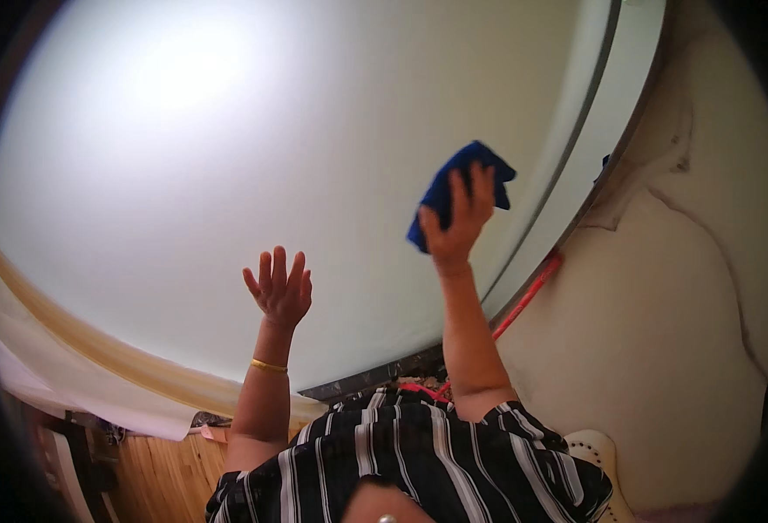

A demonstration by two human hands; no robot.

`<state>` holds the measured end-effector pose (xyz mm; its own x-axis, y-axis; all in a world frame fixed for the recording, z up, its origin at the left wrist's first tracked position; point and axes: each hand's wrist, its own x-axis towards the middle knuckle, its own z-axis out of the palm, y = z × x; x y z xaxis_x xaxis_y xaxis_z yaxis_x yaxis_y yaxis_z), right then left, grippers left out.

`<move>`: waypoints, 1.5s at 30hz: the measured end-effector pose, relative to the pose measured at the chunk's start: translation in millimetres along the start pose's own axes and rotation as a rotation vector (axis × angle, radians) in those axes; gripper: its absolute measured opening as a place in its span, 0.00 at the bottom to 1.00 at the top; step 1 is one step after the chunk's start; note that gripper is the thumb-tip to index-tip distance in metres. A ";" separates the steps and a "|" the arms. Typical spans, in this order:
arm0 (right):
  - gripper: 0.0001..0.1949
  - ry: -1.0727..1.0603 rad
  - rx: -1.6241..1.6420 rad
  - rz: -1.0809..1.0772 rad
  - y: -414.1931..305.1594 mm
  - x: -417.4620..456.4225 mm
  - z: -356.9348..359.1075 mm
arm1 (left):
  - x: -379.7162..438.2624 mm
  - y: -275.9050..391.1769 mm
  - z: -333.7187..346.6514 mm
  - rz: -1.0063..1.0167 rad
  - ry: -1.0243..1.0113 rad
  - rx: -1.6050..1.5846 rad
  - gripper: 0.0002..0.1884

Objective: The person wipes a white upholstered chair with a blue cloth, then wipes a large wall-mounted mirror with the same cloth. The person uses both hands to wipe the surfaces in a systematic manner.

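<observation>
A large smooth whitish panel [358, 163] fills most of the view before me, with a bright glare at its upper left. Against its right part, my right hand [459, 219] presses a folded blue cloth [439, 193], fingers spread over it. My left hand [282, 287], with a gold-coloured bangle [269, 366] on the wrist, is raised lower and further left, fingers apart and holding nothing. Whether its palm touches the panel I cannot tell.
A dark strip and pale frame [570, 157] edge the panel at right. Beyond are a red pole [528, 297] and a stained wall [652, 314] with a cable. Pale curtain-like fabric [109, 372] hangs at left above a wooden floor [168, 474]. A studded cream chair part [593, 444] stands at lower right.
</observation>
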<state>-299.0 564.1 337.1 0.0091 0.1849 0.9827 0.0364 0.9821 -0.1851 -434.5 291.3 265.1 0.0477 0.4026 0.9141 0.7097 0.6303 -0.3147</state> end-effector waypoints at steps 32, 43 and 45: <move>0.37 0.003 -0.084 0.010 10.0 42.5 10.7 | -3.9 0.9 -0.5 -0.040 0.034 -0.035 0.16; 0.24 -0.458 0.031 -0.597 -38.4 -108.0 13.1 | 8.3 1.8 -1.1 -0.055 0.064 -0.038 0.15; 0.24 -0.555 0.019 -0.586 -21.7 -102.1 3.2 | 10.7 2.5 -2.7 -0.053 0.059 -0.021 0.14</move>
<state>-303.8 524.1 240.9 -0.5040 -0.3738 0.7786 -0.1357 0.9246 0.3561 -430.3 295.5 274.7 0.0508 0.3288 0.9430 0.7271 0.6352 -0.2606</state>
